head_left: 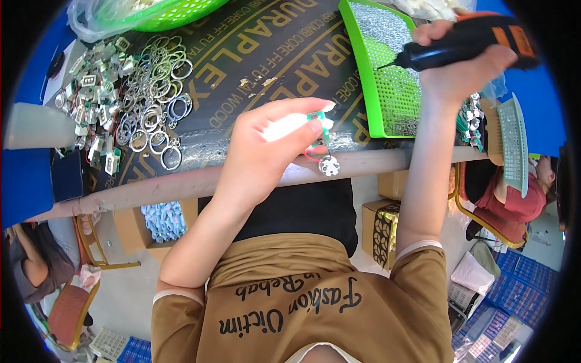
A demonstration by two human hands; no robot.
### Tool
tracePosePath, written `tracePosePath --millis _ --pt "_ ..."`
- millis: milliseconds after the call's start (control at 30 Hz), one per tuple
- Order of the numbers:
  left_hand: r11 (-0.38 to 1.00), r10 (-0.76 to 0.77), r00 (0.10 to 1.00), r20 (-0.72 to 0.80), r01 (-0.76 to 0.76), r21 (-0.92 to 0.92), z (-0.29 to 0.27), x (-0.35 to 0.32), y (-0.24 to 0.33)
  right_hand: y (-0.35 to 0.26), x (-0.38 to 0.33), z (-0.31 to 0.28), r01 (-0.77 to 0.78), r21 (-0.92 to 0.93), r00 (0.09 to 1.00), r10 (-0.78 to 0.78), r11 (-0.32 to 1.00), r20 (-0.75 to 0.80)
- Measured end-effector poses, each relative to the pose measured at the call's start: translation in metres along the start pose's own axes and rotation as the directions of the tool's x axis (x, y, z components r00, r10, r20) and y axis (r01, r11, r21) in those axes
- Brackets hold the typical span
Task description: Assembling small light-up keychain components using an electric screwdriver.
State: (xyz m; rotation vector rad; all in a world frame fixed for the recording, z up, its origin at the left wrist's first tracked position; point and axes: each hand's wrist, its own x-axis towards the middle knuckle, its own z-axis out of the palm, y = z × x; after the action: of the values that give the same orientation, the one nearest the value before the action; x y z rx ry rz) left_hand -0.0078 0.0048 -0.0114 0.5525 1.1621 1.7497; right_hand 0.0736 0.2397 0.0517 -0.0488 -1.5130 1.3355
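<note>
My left hand (257, 148) is closed over the table's near edge, pinching a small green circuit board (321, 140) between thumb and fingers. Thin red wires run from the board to a round, silvery-white disc (329, 166) hanging below it. Up at the right, my right hand (463, 75) is wrapped round a black and orange electric screwdriver (439, 53). Its thin bit points left, over a bright green perforated tray (358, 63) that holds many small silvery screws (381, 27). Bright glare washes out part of my left palm.
On the left lie heaps of metal key rings (159, 91) and small circuit-board modules (94, 112). A green basket (184, 15) stands at the back. More boards (471, 124) lie right of the tray, near a pale green basket (514, 145). People sit at both sides.
</note>
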Motion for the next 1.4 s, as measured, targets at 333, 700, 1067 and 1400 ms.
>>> tracePosePath --millis 333,700,1067,1400 --pt "0.999 -0.023 0.999 -0.048 0.025 0.025 0.002 -0.003 0.002 -0.075 -0.056 0.026 -0.069 0.257 0.942 -0.022 0.964 0.335" --pt "0.997 0.056 0.998 -0.037 -0.055 0.048 0.004 -0.006 0.001 -0.092 -0.077 0.04 0.006 0.102 0.905 -0.048 0.995 0.422" --pt "0.99 0.043 0.999 -0.031 -0.038 0.138 0.002 -0.007 0.0 -0.091 -0.079 0.037 -0.029 0.11 0.895 -0.024 0.993 0.445" --pt "0.992 0.025 0.998 -0.06 -0.017 0.127 0.005 -0.008 0.004 -0.093 -0.077 0.04 -0.079 0.101 0.859 0.017 0.992 0.511"
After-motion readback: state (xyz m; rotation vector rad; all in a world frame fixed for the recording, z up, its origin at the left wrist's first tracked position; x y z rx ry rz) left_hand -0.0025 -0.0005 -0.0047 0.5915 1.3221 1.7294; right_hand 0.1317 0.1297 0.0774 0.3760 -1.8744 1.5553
